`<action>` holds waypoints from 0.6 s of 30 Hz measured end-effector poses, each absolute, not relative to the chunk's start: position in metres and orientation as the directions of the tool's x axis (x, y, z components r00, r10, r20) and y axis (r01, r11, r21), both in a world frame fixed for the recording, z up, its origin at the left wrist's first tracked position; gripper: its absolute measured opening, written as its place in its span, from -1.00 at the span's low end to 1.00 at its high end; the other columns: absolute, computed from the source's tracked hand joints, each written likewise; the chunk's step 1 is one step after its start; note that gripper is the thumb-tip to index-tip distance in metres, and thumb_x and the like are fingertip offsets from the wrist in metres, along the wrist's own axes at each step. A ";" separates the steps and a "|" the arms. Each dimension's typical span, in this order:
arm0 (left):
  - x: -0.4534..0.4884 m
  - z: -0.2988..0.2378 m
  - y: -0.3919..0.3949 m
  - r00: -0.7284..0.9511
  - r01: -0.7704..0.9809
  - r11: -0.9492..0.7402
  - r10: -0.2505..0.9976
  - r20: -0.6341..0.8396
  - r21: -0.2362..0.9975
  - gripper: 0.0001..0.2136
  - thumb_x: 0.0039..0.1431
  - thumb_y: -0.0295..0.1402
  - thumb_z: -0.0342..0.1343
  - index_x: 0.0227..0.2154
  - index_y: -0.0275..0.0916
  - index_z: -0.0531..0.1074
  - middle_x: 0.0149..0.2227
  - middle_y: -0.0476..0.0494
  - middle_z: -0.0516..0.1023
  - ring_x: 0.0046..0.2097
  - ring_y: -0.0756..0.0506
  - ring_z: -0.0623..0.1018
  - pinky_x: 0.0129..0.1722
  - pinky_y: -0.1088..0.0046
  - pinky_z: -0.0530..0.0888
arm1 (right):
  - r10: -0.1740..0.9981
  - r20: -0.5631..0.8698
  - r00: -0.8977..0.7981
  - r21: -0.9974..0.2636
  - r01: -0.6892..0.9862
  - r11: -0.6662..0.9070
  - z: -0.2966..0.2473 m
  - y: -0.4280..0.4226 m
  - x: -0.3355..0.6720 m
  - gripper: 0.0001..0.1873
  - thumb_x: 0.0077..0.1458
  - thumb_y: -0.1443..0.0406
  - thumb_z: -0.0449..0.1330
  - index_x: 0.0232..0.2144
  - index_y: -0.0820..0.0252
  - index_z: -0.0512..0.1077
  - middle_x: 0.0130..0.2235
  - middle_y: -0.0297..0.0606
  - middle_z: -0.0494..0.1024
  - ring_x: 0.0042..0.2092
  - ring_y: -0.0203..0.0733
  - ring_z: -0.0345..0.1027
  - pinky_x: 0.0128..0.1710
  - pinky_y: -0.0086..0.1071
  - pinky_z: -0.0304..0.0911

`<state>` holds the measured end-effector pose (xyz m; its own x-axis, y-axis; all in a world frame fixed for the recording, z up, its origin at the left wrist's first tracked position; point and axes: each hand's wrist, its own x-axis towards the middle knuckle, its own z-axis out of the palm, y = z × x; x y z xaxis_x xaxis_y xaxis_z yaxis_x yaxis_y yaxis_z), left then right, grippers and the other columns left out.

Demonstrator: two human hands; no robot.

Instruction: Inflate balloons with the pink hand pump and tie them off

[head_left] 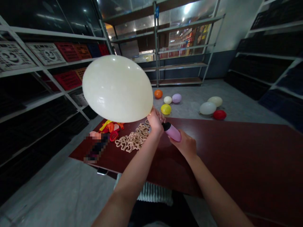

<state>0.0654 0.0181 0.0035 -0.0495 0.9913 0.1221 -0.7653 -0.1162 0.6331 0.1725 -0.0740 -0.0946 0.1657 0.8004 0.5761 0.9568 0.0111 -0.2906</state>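
A large inflated cream-white balloon (118, 90) hangs over the left part of the table. Its neck end is in my left hand (156, 121), whose fingers are closed around it. My right hand (186, 145) is wrapped round a pink hand pump (174, 133) with a black end. That black end points toward my left hand; whether it sits inside the balloon's neck is hidden by my fingers. Below the balloon lie a pile of beige curled strips (132, 138) and some uninflated balloons (111, 127) in red, orange and yellow.
A dark red table (224, 157) spans the front, with a pixelated dark object (97, 149) at its left. Behind it, on the grey floor, lie inflated balloons, including a yellow one (166, 109) and a red one (219, 114). Shelves with crates (68, 80) stand left.
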 end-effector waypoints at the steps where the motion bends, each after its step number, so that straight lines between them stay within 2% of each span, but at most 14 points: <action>1: 0.066 0.001 0.018 -0.051 -0.767 -0.110 0.992 0.112 0.632 -0.52 0.39 -0.21 -0.10 -0.67 -0.19 -0.01 -0.77 0.10 -0.05 -0.75 0.06 0.01 -0.70 0.45 -0.06 | 0.799 0.580 0.161 -0.280 0.960 0.010 -0.094 -0.074 0.174 -0.53 0.08 -0.07 0.09 -0.25 0.19 0.43 -0.41 -0.19 0.57 -0.42 -0.19 0.39 -0.44 -0.40 -0.04; 9: 0.035 -0.019 0.015 -0.183 -0.780 -0.141 0.983 -0.006 0.609 -0.52 0.37 -0.25 -0.07 -0.67 -0.21 -0.05 -0.76 0.09 -0.07 -0.73 0.08 0.00 -0.67 0.47 -0.01 | 0.793 0.608 0.023 -0.150 0.985 0.086 -0.088 -0.078 0.173 -0.63 0.06 0.00 0.15 -0.26 0.17 0.44 -0.37 -0.24 0.58 -0.40 -0.22 0.40 -0.45 -0.39 -0.07; 14: 0.008 -0.024 0.011 -0.257 -0.776 -0.161 0.964 -0.072 0.610 -0.48 0.35 -0.12 -0.06 -0.66 -0.22 -0.09 -0.75 0.09 -0.09 -0.71 0.08 0.00 -0.66 0.48 0.03 | 0.788 0.614 -0.044 -0.076 0.991 0.113 -0.087 -0.080 0.166 -0.65 0.05 0.03 0.15 -0.26 0.15 0.46 -0.38 -0.24 0.58 -0.41 -0.20 0.40 -0.46 -0.38 -0.05; 18: -0.017 -0.013 0.008 -0.250 -0.748 -0.138 0.965 -0.082 0.649 -0.47 0.36 -0.04 -0.16 -0.63 -0.22 -0.16 -0.74 0.09 -0.11 -0.70 0.08 -0.02 -0.65 0.50 0.05 | 0.779 0.622 -0.082 -0.028 0.992 0.127 -0.088 -0.082 0.169 -0.64 0.04 0.01 0.15 -0.27 0.14 0.47 -0.38 -0.24 0.58 -0.41 -0.19 0.40 -0.45 -0.37 -0.02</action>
